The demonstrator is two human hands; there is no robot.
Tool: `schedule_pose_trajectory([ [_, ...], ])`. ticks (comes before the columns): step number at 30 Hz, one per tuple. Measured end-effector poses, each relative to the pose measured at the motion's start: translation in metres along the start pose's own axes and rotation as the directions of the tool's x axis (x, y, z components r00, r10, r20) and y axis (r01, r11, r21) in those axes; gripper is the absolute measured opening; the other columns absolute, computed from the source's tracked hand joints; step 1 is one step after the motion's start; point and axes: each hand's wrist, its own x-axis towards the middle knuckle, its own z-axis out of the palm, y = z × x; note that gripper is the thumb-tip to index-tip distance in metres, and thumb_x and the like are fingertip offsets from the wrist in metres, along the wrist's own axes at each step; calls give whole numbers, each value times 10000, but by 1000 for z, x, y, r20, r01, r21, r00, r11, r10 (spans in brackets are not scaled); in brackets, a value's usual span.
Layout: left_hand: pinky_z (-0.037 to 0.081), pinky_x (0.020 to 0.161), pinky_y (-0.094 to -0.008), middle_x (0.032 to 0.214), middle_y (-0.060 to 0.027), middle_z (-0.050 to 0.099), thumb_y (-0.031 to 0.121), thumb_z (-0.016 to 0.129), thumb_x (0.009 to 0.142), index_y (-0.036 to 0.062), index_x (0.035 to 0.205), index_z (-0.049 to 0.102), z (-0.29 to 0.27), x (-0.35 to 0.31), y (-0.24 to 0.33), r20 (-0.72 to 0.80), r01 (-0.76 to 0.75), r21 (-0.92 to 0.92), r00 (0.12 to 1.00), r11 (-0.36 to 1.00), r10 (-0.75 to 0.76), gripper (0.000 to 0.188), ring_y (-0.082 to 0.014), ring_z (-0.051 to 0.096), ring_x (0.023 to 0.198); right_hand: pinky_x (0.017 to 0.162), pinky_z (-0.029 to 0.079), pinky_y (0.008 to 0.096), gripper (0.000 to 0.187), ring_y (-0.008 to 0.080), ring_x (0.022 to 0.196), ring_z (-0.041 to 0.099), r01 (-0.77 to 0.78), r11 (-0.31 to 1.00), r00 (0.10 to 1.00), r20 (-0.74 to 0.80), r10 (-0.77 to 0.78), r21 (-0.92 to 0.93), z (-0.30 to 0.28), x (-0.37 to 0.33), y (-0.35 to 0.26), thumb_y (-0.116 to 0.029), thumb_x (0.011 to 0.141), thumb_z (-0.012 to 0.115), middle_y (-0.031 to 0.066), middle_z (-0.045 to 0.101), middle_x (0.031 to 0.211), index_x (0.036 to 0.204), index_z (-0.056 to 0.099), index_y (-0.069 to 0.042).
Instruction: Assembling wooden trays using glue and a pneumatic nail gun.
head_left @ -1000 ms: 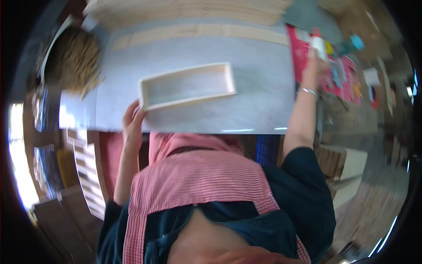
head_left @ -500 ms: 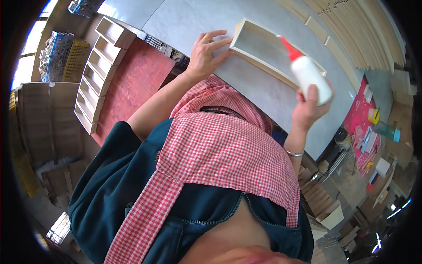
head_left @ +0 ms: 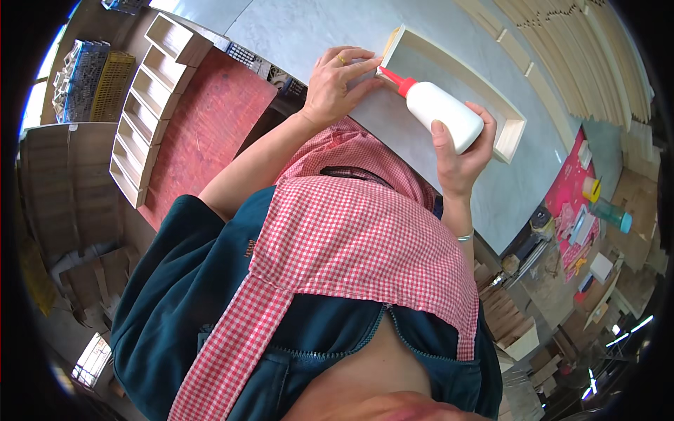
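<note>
A white squeeze glue bottle [head_left: 442, 112] with a red nozzle lies tilted in my right hand [head_left: 467, 151], whose fingers and thumb wrap round its lower half. The nozzle points left, its tip at the near left corner of a shallow rectangular wooden frame [head_left: 516, 133] on the grey table [head_left: 519, 200]. Beside that corner, my left hand [head_left: 335, 84] has its fingers stretched out and apart, the fingertips against the frame's left end. The bottle and right hand hide much of the frame's near side.
At left, a row of joined wooden boxes [head_left: 149, 95] stands on a red board [head_left: 210, 112]. Long wooden strips [head_left: 562, 49] are stacked at the far right. Plastic baskets [head_left: 88, 81] are at the far left; a clear bottle [head_left: 611, 212] with a blue cap is at right.
My right hand has brought the glue bottle left and tipped it lower, its nozzle now at the frame's near left corner. My left hand stays by the frame's left end.
</note>
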Motion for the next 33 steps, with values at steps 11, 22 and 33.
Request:
schedule_pose_trajectory([
  [11,484,972,-343,1205,-18,697,159,791,815,127,1158,763,-5,3,9,4,-19,21,1000,1000,19,346,-219,575,1150,749,552,356,587,267,899,619,247,941,967,-4,-254,-230,2,28,2,-200,781,816,131,590,1118,1244,494,-35],
  [22,441,968,-383,1168,17,689,283,774,850,175,1161,759,-2,2,5,7,-15,6,1000,1000,15,329,-226,561,1185,683,548,342,563,250,807,628,353,890,923,-49,-382,-288,9,61,9,-177,768,828,121,625,1052,1212,516,-28],
  [33,458,986,-384,1160,-18,707,210,781,832,146,1187,750,-4,4,9,17,-21,13,1000,1000,21,362,-246,577,1182,692,554,356,557,255,812,635,332,867,921,-70,-383,-372,-18,52,7,-169,769,831,129,635,1063,1206,519,-25],
])
